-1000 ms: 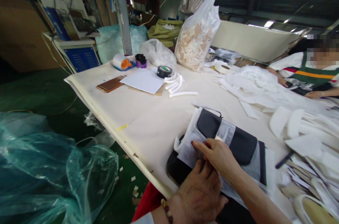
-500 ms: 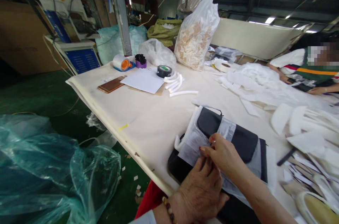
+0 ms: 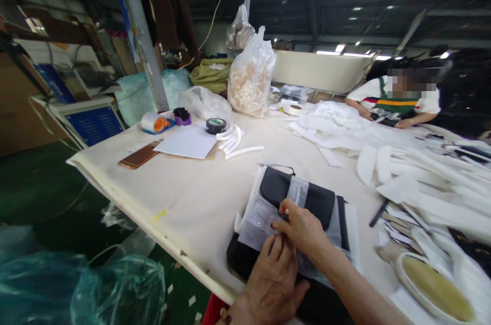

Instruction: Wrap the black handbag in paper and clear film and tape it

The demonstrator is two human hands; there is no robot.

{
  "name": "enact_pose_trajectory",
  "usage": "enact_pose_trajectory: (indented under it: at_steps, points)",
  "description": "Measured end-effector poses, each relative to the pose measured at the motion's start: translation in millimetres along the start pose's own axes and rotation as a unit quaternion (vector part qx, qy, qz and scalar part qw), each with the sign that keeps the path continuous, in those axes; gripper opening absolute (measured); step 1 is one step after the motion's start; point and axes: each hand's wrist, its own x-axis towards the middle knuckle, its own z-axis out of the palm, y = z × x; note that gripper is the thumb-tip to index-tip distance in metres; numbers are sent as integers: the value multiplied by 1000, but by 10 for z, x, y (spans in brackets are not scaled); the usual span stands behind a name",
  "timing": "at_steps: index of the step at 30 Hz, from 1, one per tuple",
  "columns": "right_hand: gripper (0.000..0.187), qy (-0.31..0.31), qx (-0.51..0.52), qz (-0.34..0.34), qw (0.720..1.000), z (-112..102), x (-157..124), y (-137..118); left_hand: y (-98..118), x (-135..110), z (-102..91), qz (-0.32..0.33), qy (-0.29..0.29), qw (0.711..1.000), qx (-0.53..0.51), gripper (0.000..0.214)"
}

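A black bag lies on the table in front of me, a translucent white wrapping sheet spread over its front. A band of the same thin material crosses its flap. My right hand is over the bag's middle, thumb and finger pinched together at the sheet. Just below it, my left hand rests on the bag with its fingers bent and close together, fingertips nearly meeting those of the right. Whatever lies between the fingers of either hand is hidden. White padding pokes out at the bag's left side.
White foam strips, a roll of black tape, paper and a brown phone lie farther back. White foam pieces and a tape roll cover the right. Across the table, a person handles a dark item.
My view has turned rightward and tilted up, so the table and bag sit farther left and mostly lower in the picture. Both hands stay at the same part of the bag.
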Motion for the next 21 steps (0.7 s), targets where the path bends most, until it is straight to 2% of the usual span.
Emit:
enact_pose_trajectory:
  at_steps: [3, 6, 8, 10, 12, 13, 15, 16, 17, 18, 19, 21]
  points:
    - [18, 17, 14, -12, 1000, -16, -49, -8, -12, -7, 32, 11, 33, 999, 14, 60]
    - [23, 45, 20, -36, 998, -16, -233, 75, -17, -14, 76, 31, 74, 996, 31, 56]
    - [21, 105, 10, -57, 993, 21, -423, 247, -10, -18, 102, 29, 100, 994, 35, 52]
    - [17, 221, 0, -71, 973, 87, -619, 511, -3, -21, 101, 27, 110, 993, 40, 51]
    - [25, 326, 17, -41, 944, 165, -776, 802, -17, -20, 50, 45, 112, 992, 46, 49]
    - [34, 352, 45, -8, 935, 200, -831, 929, -39, -14, 5, 56, 115, 991, 46, 46]
    - [57, 336, 143, 81, 928, 251, -896, 1099, -125, 19, -117, 36, 119, 991, 45, 42]
    - [68, 304, 209, 129, 921, 264, -910, 1132, -190, 53, -186, -7, 116, 993, 39, 42]
    - [77, 266, 274, 173, 908, 266, -916, 1133, -266, 100, -254, -78, 104, 991, 27, 46]
    - [84, 230, 330, 211, 891, 257, -916, 1109, -351, 161, -318, -176, 81, 981, -2, 51]
    - [88, 203, 372, 241, 873, 239, -912, 1069, -439, 232, -373, -282, 48, 957, -49, 59]
    - [95, 173, 416, 269, 851, 182, -898, 986, -609, 385, -451, -463, -57, 866, -180, 72]
